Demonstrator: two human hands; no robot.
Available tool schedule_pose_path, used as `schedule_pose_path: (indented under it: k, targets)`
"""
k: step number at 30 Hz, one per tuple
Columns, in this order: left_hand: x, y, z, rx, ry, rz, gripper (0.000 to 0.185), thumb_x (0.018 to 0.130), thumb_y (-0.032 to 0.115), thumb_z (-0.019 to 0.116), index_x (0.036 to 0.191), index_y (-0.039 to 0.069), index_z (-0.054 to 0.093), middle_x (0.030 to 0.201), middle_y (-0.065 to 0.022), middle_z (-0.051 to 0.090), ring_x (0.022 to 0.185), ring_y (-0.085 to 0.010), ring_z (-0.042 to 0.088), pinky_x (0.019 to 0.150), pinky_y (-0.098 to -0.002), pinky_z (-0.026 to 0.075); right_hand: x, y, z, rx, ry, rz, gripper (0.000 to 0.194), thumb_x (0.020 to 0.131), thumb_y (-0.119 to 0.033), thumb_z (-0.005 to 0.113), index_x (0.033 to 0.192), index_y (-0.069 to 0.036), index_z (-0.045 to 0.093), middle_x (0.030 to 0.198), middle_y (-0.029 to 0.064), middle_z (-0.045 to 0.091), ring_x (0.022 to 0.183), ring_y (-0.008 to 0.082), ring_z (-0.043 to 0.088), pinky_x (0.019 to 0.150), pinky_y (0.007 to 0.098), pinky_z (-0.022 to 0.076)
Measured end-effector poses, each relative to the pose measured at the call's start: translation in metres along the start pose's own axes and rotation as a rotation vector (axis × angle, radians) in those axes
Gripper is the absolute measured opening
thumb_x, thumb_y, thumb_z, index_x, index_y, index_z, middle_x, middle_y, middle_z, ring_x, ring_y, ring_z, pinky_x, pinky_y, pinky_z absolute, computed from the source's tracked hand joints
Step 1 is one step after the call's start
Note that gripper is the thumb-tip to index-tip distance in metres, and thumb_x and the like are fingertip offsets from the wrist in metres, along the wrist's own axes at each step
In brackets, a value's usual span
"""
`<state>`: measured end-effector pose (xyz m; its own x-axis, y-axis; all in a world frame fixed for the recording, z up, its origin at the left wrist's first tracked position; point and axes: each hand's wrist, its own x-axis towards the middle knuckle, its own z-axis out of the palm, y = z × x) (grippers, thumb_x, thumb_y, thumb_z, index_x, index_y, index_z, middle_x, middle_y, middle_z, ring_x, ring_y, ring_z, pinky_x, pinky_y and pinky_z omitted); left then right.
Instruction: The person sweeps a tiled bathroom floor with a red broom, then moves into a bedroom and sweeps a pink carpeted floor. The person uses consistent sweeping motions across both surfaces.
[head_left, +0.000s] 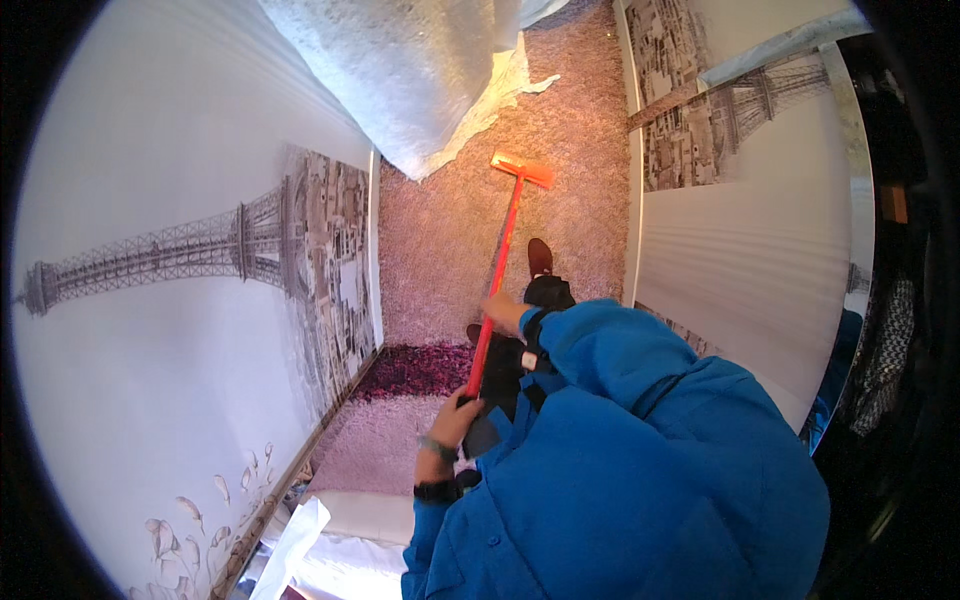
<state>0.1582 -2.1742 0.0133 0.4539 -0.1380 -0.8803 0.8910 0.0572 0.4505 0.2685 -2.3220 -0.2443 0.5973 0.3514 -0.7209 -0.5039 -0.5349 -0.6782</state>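
A long-handled orange-red broom (498, 264) slants across the view, its wide flat head (524, 169) down on the beige-pink carpet (442, 247). My right hand (504, 312) is wrapped around the middle of the handle. Closer to me, my left hand (453, 421) grips the handle's top end, with bands on that wrist. Whether the head has bristles or a rubber edge cannot be made out. My shoes (539, 257) are on the carpet beside the handle, one partly hidden by my right arm and the handle.
A pale sheet-like fabric (420, 82) hangs at the top, its ragged edge near the broom head. Walls with Eiffel Tower wallpaper (255, 232) flank the floor. A dark purple shaggy strip (409, 370) crosses the carpet. White cloth (352, 566) lies at lower left.
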Motion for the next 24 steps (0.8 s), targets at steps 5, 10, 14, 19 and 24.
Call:
schedule_pose_path:
  k: [5, 10, 14, 19, 24]
  targets:
    - [-0.11, -0.048, -0.027, -0.042, 0.145, -0.246, 0.035, 0.077, 0.015, 0.055, 0.108, 0.001, 0.05, 0.078, -0.005, 0.054, 0.072, -0.0135, 0.05, 0.061, -0.0249, 0.042, -0.089, -0.031, 0.101, 0.19, -0.218, 0.347, 0.027, 0.072, -0.026, 0.055, 0.075, 0.0, 0.053, 0.066, 0.0123, 0.054, 0.059, 0.0225, 0.053, 0.048, 0.0373, 0.0422]
    - [-0.157, -0.061, -0.035, -0.076, 0.173, -0.227, 0.037, 0.078, 0.015, 0.056, 0.111, 0.0, 0.049, 0.08, -0.0067, 0.055, 0.072, -0.0147, 0.051, 0.064, -0.0255, 0.043, -0.12, -0.054, 0.129, 0.244, -0.32, 0.485, 0.021, 0.074, -0.023, 0.056, 0.071, -0.003, 0.05, 0.056, 0.0086, 0.048, 0.047, 0.0201, 0.047, 0.039, 0.0333, 0.0354]
    - [-0.125, -0.06, -0.045, -0.12, 0.051, -0.168, 0.04, 0.081, 0.017, 0.055, 0.116, 0.001, 0.046, 0.086, -0.0072, 0.055, 0.077, -0.0146, 0.051, 0.066, -0.0257, 0.044, -0.094, -0.041, 0.11, 0.4, -0.22, 0.322, 0.021, 0.075, -0.024, 0.056, 0.071, -0.004, 0.051, 0.055, 0.0077, 0.048, 0.047, 0.0205, 0.046, 0.04, 0.0343, 0.0352]
    - [-0.032, -0.034, -0.038, -0.121, -0.007, -0.018, 0.034, 0.079, 0.017, 0.056, 0.108, 0.001, 0.051, 0.078, -0.0026, 0.053, 0.069, -0.0107, 0.048, 0.061, -0.0212, 0.04, -0.042, -0.033, 0.051, 0.314, 0.026, 0.187, 0.023, 0.077, -0.025, 0.049, 0.071, -0.003, 0.052, 0.054, 0.0086, 0.047, 0.048, 0.0234, 0.047, 0.041, 0.0356, 0.036]
    - [-0.024, -0.038, -0.035, -0.139, -0.081, 0.088, 0.032, 0.079, 0.018, 0.057, 0.106, 0.002, 0.052, 0.076, -0.0012, 0.052, 0.067, -0.0092, 0.047, 0.058, -0.0203, 0.039, -0.036, -0.037, 0.028, 0.008, -0.11, 0.051, 0.027, 0.077, -0.027, 0.048, 0.067, -0.003, 0.053, 0.053, 0.0075, 0.048, 0.047, 0.0201, 0.046, 0.042, 0.0343, 0.0371]
